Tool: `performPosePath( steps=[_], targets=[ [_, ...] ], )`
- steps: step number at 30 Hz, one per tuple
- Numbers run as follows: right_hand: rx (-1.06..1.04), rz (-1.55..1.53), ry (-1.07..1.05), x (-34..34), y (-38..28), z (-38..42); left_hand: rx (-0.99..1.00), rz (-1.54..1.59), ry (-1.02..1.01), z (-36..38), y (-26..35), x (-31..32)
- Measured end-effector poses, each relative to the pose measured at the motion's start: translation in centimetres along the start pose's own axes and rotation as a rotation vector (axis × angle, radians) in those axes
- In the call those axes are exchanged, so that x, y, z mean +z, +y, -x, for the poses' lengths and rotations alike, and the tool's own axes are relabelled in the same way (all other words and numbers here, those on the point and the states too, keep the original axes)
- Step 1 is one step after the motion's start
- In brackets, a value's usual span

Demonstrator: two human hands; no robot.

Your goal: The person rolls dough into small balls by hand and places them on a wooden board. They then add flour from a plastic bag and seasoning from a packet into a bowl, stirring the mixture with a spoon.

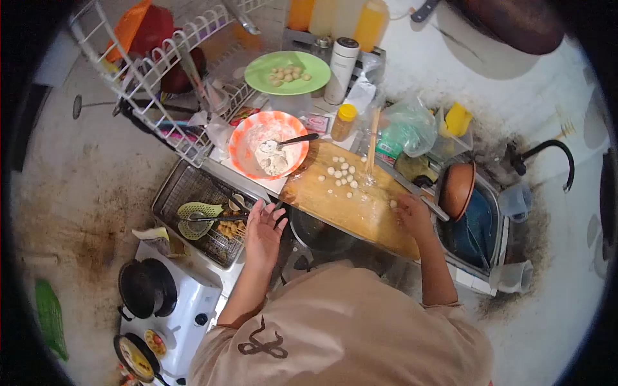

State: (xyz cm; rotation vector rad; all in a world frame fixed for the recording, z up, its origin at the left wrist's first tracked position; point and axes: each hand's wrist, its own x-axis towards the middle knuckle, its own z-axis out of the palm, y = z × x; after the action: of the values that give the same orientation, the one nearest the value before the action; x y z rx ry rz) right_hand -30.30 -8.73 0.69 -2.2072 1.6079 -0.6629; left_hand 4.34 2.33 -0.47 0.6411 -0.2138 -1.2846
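Note:
My left hand [263, 235] is held palm up near the board's front left corner, fingers apart and nothing in it. Over the right part of the wooden board [309, 183], my right hand [414, 217] has its fingertips closed on a small white dough ball [393, 204]. Several similar dough balls [346, 172] lie scattered on the board's upper middle. To their left, an orange-and-white bowl [238, 147] holds white flour or dough, with a black-handled spoon [297, 139] resting in it. A green plate [253, 72] behind the bowl carries several small balls.
Wooden sticks [373, 138] stand at the board's back edge, beside a yellow-lidded jar [345, 123] and a white bottle [341, 71]. The sink [484, 222] is on the right. A wire-lined tray [172, 204] and a stove [192, 299] with pans are on the left.

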Motion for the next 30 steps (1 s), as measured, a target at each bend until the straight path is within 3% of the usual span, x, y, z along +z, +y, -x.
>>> performPosePath(
  steps=[3,9,12,15,18,30],
  targets=[
    [-0.005,0.029,-0.108,-0.5,-1.5,-0.1,-0.038,-0.023,-0.057,-0.8,-0.8,0.9],
    [-0.101,-0.016,-0.081,0.0,0.3,-1.1,-0.121,-0.069,-0.161,-1.4,-1.9,2.8],
    [0.123,-0.316,0.025,1.0,0.9,-1.3,-0.141,-0.071,-0.211,-1.4,-2.0,2.9],
    [0.237,-0.794,-0.05,2.0,0.9,-2.4,-0.154,-0.083,-0.216,-1.2,-2.0,3.0],
    [-0.012,-0.454,0.104,3.7,-1.0,-3.7,-0.163,-0.08,-0.232,-0.9,-1.9,2.3],
    [-0.269,-0.033,-0.139,6.1,-9.8,-11.5,-0.031,-0.045,-0.165,1.3,1.6,-1.6]
  ],
)
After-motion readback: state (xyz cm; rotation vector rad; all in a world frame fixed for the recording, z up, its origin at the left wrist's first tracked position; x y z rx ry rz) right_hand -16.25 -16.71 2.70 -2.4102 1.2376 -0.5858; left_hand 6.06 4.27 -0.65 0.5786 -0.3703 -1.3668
